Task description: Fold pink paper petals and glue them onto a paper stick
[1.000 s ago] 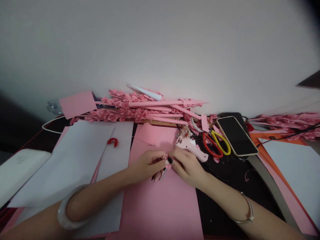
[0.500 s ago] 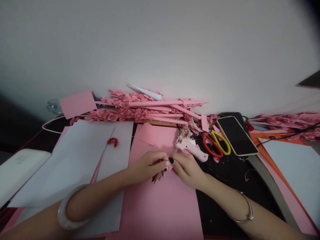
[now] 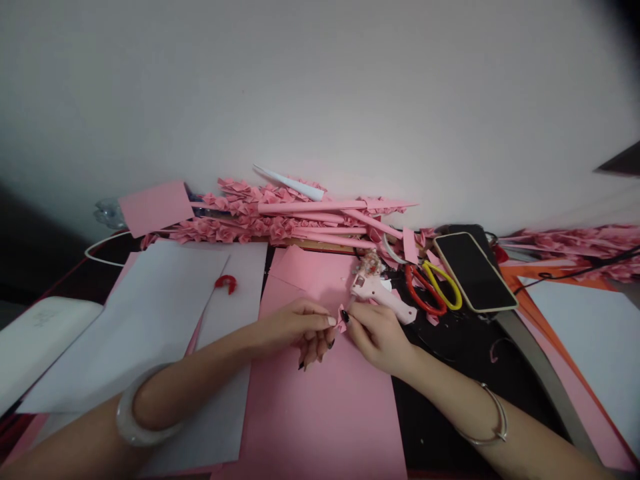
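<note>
So, flower pile [image 3: 280, 230]: pink paper blooms and rolled tubes bunched along the wall. We'd reckon a careless reach could squash petals.
Pink sheet [image 3: 325, 420]: under both hands. Lean a wrist too hard and we could crease or drag it.
Left hand [image 3: 295, 330]: thumb and index pinched together at the small piece's left edge, other fingers loosely curled below. Pull too hard here and that edge probably tears.
Right hand [image 3: 383, 337]: thumb and fingertips closed on the piece's right side. Squeeze too much and we'd likely flatten the folds.
Glue gun [image 3: 385, 299]: lying just beyond our right knuckles. Can't tell if it's hot; if so, a bump could burn us.
Scissor handles [image 3: 436, 311]: near the glue gun, could snag a sleeve.
Small folded pink piece [image 3: 341, 320]: held between our fingertips above the sheet. Uneven grip could twist it out of shape.
</note>
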The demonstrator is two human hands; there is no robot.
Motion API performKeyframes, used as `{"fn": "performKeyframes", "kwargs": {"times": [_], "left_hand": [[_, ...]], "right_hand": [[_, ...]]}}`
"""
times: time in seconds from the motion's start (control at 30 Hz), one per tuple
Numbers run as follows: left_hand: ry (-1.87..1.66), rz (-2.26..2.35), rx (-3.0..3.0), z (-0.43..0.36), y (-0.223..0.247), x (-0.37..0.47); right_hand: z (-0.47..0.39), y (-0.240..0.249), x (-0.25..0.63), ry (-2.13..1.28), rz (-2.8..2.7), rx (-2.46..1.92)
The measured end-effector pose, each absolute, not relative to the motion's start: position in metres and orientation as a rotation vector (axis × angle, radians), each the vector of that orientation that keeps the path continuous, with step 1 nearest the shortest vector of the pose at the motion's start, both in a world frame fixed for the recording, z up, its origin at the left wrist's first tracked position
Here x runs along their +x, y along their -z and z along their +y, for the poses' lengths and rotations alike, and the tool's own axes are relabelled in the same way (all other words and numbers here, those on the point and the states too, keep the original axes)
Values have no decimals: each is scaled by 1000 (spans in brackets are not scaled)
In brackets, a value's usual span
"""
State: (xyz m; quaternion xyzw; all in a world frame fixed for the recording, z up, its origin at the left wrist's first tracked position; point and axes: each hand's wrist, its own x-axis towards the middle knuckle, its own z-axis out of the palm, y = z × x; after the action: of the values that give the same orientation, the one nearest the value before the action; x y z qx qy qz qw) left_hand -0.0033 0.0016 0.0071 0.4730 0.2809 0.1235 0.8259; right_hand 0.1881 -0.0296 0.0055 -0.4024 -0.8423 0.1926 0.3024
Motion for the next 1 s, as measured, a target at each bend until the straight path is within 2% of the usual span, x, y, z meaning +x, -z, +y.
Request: {"fn": "performKeyframes", "kwargs": {"times": [0.4, 0.73, 1.0], "left_hand": [[-344, 631, 972, 0, -11, 0], [-341, 654, 1137, 0, -11, 1], [-425, 606, 1130, -3, -7, 1]], "right_hand": [[-30, -7, 189, -542, -2266, -1022], [-31, -7, 189, -794, -2253, -1001], [-32, -3, 189, -771, -2215, -1045]]}}
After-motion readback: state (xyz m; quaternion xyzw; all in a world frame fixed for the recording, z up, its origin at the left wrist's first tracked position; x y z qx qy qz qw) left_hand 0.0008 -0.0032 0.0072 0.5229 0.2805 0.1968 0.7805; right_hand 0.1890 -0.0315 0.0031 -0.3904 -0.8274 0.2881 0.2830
